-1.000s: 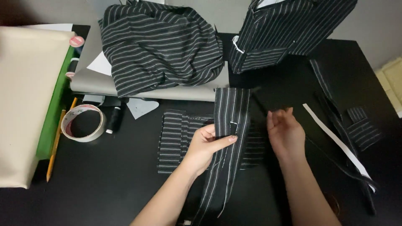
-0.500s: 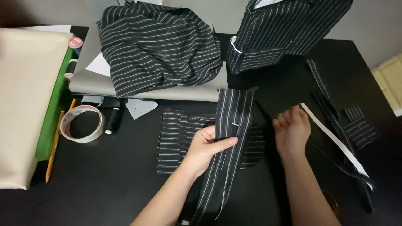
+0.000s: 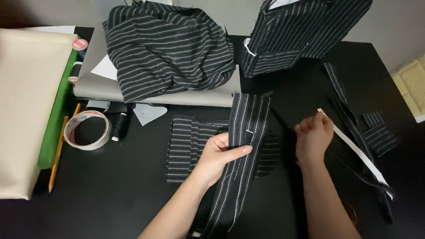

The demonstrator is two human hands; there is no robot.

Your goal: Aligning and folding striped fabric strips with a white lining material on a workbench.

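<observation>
My left hand (image 3: 220,155) grips a long black strip of white-striped fabric (image 3: 242,150) near its upper part, thumb laid across the front. The strip runs from the table's middle down toward me. Under it lies a flat striped fabric piece (image 3: 188,146). My right hand (image 3: 313,135) is to the right of the strip, fingers curled in a pinch beside the upper end of a narrow white strip (image 3: 354,148); any thread between the fingers is too thin to make out.
A heap of striped fabric (image 3: 168,44) rests on a grey board (image 3: 93,86) at the back. A striped garment (image 3: 301,31) hangs back right. Tape roll (image 3: 87,129), black thread spool (image 3: 119,126), pencil (image 3: 58,152), beige sheet (image 3: 22,106) at left. Fabric scraps (image 3: 376,130) lie right.
My right hand has drawn away from the striped strip to the right and up, ending beside the white strip. My left hand keeps its hold in place.
</observation>
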